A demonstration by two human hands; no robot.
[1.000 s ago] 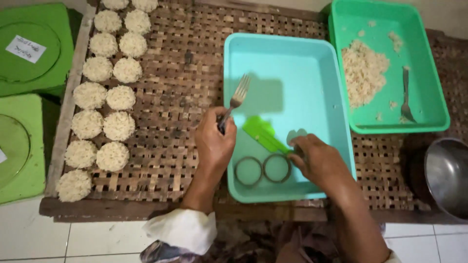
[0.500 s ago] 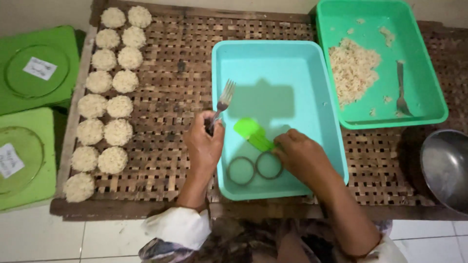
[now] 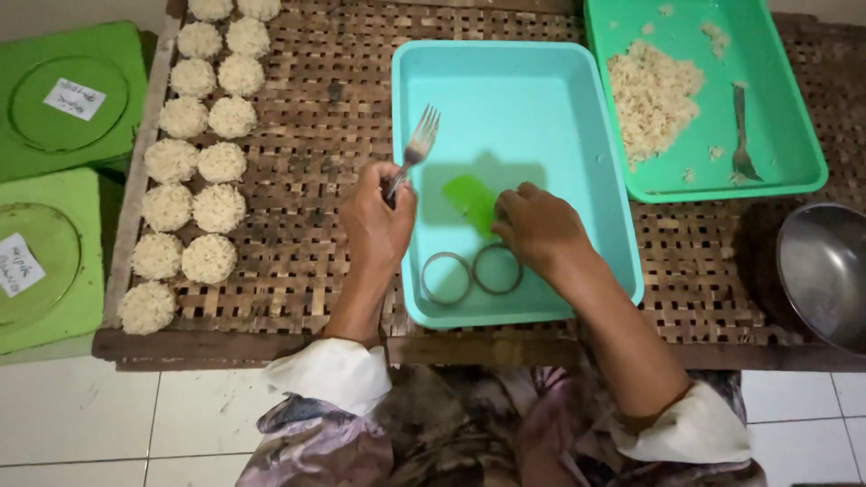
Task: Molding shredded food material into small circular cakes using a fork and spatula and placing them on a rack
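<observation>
My left hand [image 3: 374, 219] grips a metal fork [image 3: 415, 149], tines pointing up over the left rim of the light blue tray [image 3: 514, 81]. My right hand [image 3: 539, 227] is inside that tray, closed on a bright green flat scoop [image 3: 467, 196]. Two metal rings [image 3: 472, 272] lie side by side on the tray floor just below both hands. Two rows of round noodle cakes [image 3: 194, 162] sit on the woven bamboo rack [image 3: 307, 108] to the left.
A green tray [image 3: 785, 126] at the upper right holds loose noodles [image 3: 651, 95] and a second fork [image 3: 741, 135]. A steel bowl [image 3: 825, 271] sits at the right edge. Two green lids [image 3: 54, 180] lie at the far left. White tiled floor below.
The view has shifted slightly, so everything sits a little lower and to the left. My right hand has drawn the green scoop closer to the rings; my left hand still holds the fork upright.
</observation>
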